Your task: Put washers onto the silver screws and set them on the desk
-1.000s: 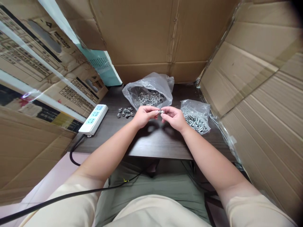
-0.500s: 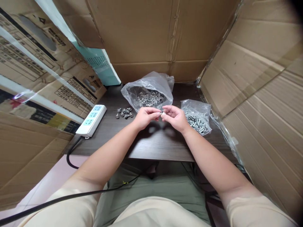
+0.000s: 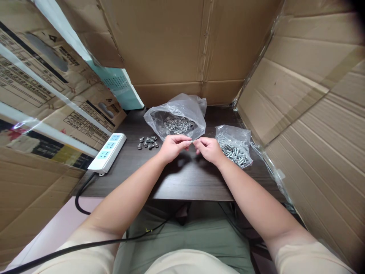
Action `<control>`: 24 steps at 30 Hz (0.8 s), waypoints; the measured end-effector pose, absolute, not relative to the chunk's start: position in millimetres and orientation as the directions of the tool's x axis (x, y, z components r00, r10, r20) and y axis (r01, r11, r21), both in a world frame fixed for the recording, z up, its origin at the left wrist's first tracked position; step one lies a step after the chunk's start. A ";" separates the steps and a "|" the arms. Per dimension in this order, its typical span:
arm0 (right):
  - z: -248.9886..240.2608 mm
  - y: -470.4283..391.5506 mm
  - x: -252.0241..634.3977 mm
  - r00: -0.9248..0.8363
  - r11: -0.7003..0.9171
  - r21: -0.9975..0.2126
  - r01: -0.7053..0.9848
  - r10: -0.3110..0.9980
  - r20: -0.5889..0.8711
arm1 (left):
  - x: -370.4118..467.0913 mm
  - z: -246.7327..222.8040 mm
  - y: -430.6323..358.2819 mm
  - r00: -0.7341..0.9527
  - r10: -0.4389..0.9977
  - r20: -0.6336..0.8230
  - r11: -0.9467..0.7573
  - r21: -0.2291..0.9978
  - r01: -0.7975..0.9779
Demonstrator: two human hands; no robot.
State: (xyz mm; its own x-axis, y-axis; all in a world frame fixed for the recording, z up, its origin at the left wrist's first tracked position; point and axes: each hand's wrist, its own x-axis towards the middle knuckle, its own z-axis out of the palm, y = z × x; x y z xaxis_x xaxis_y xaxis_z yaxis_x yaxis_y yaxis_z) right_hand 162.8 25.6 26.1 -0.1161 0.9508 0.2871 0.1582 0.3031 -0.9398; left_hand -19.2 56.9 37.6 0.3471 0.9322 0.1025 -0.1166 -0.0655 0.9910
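My left hand (image 3: 172, 147) and my right hand (image 3: 209, 149) meet fingertip to fingertip above the dark table. Between their pinched fingers is a small shiny bolt (image 3: 192, 142), mostly covered; whether a nut or washer sits on it I cannot tell. Just behind the hands lies an open clear plastic bag (image 3: 188, 104) with many small metal nuts or washers (image 3: 178, 125) in it. Beside my right hand, a second plastic bag (image 3: 232, 133) holds many silvery bolts (image 3: 236, 153). Left of my left hand lies a small group of short bolts with wide heads or fitted rings (image 3: 147, 142).
A white power strip (image 3: 107, 154) with a black cable (image 3: 82, 192) lies at the table's left edge. Cardboard walls (image 3: 168, 45) enclose the table (image 3: 194, 188) at the back and both sides. Another black cable (image 3: 94, 242) crosses over my lap.
My right fingers have closed in around the bolt, which they held more loosely before. The whole view has tipped slightly, so everything on the table sits lower in the picture.
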 end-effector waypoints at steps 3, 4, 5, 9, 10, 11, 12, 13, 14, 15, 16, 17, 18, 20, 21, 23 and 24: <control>24.0 28.0 163.0 -0.097 0.300 -0.948 0.107 0.952 0.290 | -19.2 38.1 57.1 0.335 0.937 0.101 -0.066 0.991 -0.114; 23.3 28.8 162.9 -0.097 0.305 -0.949 0.080 0.950 0.298 | -19.0 38.2 57.0 0.333 0.937 0.101 -0.065 0.991 -0.116; 22.8 29.3 162.8 -0.100 0.310 -0.949 0.056 0.947 0.304 | -18.9 38.4 56.9 0.333 0.938 0.101 -0.065 0.991 -0.117; 22.6 29.6 162.0 -0.115 0.310 -0.950 0.048 0.946 0.303 | -18.4 38.7 56.4 0.336 0.936 0.107 -0.071 0.990 -0.118; 23.1 29.1 161.8 -0.115 0.306 -0.950 0.064 0.948 0.298 | -18.5 38.6 56.4 0.335 0.936 0.108 -0.072 0.991 -0.117; 23.9 28.6 161.6 -0.114 0.303 -0.950 0.081 0.949 0.293 | -18.6 38.5 56.4 0.334 0.936 0.107 -0.072 0.991 -0.115; 24.7 27.9 161.6 -0.113 0.299 -0.949 0.100 0.951 0.287 | -18.7 38.2 56.6 0.333 0.937 0.106 -0.071 0.991 -0.114; 25.7 27.3 161.6 -0.111 0.294 -0.948 0.121 0.953 0.281 | -18.8 37.9 56.7 0.332 0.938 0.104 -0.070 0.991 -0.113; 26.6 26.8 161.7 -0.110 0.289 -0.946 0.143 0.955 0.275 | -18.9 37.6 56.9 0.331 0.938 0.102 -0.068 0.991 -0.112; 27.4 26.4 161.9 -0.109 0.285 -0.945 0.163 0.957 0.270 | -18.9 37.2 57.1 0.329 0.939 0.100 -0.067 0.992 -0.110; 28.1 26.2 162.2 -0.109 0.281 -0.943 0.178 0.958 0.265 | -18.9 36.9 57.3 0.328 0.939 0.098 -0.066 0.992 -0.109; 28.6 26.2 162.5 -0.108 0.278 -0.942 0.187 0.959 0.262 | -19.0 36.7 57.5 0.327 0.940 0.097 -0.065 0.992 -0.108; 28.9 26.3 162.7 -0.106 0.277 -0.942 0.190 0.960 0.260 | -19.0 36.4 57.7 0.325 0.941 0.096 -0.064 0.992 -0.108; 29.1 26.9 162.9 -0.098 0.276 -0.945 0.178 0.960 0.262 | -19.1 36.1 58.0 0.322 0.942 0.094 -0.062 0.992 -0.109; 29.1 27.1 162.8 -0.094 0.275 -0.947 0.168 0.960 0.263 | -19.2 36.0 58.2 0.321 0.943 0.093 -0.061 0.992 -0.109; 29.0 27.3 162.2 -0.093 0.273 -0.950 0.150 0.961 0.261 | -19.4 35.8 58.6 0.320 0.943 0.090 -0.058 0.993 -0.107; 29.0 27.2 161.7 -0.096 0.272 -0.952 0.144 0.961 0.260 | -19.5 35.7 58.8 0.321 0.943 0.089 -0.057 0.993 -0.105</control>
